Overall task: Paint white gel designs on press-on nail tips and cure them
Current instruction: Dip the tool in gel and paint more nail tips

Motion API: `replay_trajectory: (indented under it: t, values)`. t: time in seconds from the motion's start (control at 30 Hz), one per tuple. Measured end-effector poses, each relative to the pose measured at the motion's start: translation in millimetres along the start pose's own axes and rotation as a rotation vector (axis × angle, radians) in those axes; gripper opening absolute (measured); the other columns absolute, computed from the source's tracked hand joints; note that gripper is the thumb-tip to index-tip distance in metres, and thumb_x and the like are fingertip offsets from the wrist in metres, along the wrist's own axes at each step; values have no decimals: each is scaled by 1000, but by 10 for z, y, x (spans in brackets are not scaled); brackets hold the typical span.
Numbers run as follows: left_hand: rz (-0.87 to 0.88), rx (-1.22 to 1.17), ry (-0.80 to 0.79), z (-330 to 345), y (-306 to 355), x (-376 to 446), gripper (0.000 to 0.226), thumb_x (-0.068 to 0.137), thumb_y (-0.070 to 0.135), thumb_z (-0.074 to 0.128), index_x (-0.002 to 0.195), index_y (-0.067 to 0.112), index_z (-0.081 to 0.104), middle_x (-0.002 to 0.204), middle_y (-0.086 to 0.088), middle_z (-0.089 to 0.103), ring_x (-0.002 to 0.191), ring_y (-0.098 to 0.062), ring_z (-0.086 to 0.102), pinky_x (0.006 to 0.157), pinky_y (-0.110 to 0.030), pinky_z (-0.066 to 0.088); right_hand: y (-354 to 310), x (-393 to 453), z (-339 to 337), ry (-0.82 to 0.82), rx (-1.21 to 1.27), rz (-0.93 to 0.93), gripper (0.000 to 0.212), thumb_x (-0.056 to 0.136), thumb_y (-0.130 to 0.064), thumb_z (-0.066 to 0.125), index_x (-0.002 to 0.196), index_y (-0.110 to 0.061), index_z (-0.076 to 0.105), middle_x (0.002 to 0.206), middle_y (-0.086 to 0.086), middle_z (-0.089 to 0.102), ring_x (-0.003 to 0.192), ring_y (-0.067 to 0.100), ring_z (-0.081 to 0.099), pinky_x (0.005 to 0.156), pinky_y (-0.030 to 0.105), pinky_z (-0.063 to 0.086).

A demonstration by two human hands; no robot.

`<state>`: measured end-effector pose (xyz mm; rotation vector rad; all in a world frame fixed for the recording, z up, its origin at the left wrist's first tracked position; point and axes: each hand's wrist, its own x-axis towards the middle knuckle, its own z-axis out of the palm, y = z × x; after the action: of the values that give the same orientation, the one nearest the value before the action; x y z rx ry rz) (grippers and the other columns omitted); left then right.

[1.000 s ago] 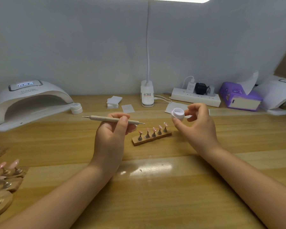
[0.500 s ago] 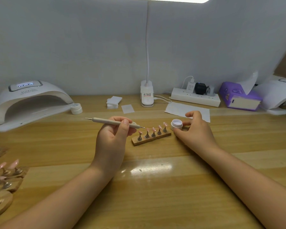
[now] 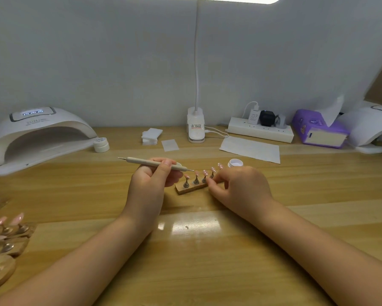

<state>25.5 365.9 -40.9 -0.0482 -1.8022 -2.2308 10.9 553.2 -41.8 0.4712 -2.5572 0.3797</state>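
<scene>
wooden desk [image 3: 207, 272] against a grey wall [image 3: 97, 51], lamp-lit.

- On the white curing lamp [image 3: 37, 133] at the left, I read "SUN" at the start of the grey lettering; the remaining characters are blurred.
- Its lit display [image 3: 32, 113] shows segments I cannot read.
- The label on the desk lamp base [image 3: 195, 127] is too small to read.

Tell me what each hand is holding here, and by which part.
The left hand grips the dotting tool at mid-shaft. The right hand touches the right end of the wooden nail stand; a grip cannot be told.
</scene>
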Motion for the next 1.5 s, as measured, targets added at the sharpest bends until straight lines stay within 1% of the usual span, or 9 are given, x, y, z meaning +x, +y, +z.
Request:
replay_trajectory:
  t: [0.1,0.23,0.43,0.77,0.93,1.0,1.13,1.37,1.5]
  values:
    - [-37,-24,-16,1,-17,15,15,97,14,51,93,6,63,82,-7,73,75,-14,68,73,-27,52,1,36,24,-48,-4,74,30,92,-49,53,90,-28,75,71,-3,69,70,16,61,57,24,38]
    - [-88,-44,-68,8,-36,44,23,98,12,49,105,-7,61,82,-8,71,71,-12,65,73,-28,52,4,45,49,-45,16,117,31,90,-50,56,84,-27,75,69,-3,68,68,17,60,53,24,36]
    - [-112,-62,-86,-6,-33,47,22,98,12,48,103,-5,61,84,-11,70,72,-11,66,70,-24,53,-7,75,71,-80,22,147,32,90,-50,56,79,-24,72,69,-3,66,71,16,59,55,24,38]
    - [-107,-91,-96,-3,-32,54,21,99,12,47,101,-4,61,81,-9,70,70,-10,66,70,-24,54,-127,19,49,-83,67,30,28,93,-50,52,99,-36,75,83,-7,72,80,11,63,61,26,44]
    - [-117,-108,-98,4,-29,56,20,99,11,47,101,-3,60,79,-7,70,69,-10,65,70,-25,54,-133,-2,58,-69,35,-33,27,94,-45,52,104,-33,74,84,-3,73,84,19,66,64,30,49]
    - [-121,-114,-98,9,-30,48,18,98,12,48,100,-1,60,76,-5,69,70,-10,65,73,-28,54,-147,-5,57,-39,61,-46,23,93,-41,56,105,-32,73,82,0,73,82,23,67,60,31,46]
    - [-117,-107,-114,25,-27,37,21,98,12,48,103,-4,60,73,-4,68,71,-10,64,76,-29,53,-146,21,54,-123,9,-46,31,97,-48,44,111,-35,69,86,-2,71,85,19,64,58,28,37]
    - [-126,-95,-115,28,-5,25,21,98,12,47,103,-4,60,71,-2,67,70,-10,64,77,-30,53,-114,14,45,-107,23,-75,31,98,-44,43,110,-33,69,94,-4,72,91,18,65,65,30,48]
    - [-137,-116,-104,25,9,25,21,98,11,47,104,-4,60,74,-4,68,72,-12,63,80,-34,52,-133,-12,39,-34,64,-111,26,97,-37,50,101,-28,74,88,-1,74,87,20,68,66,23,39]
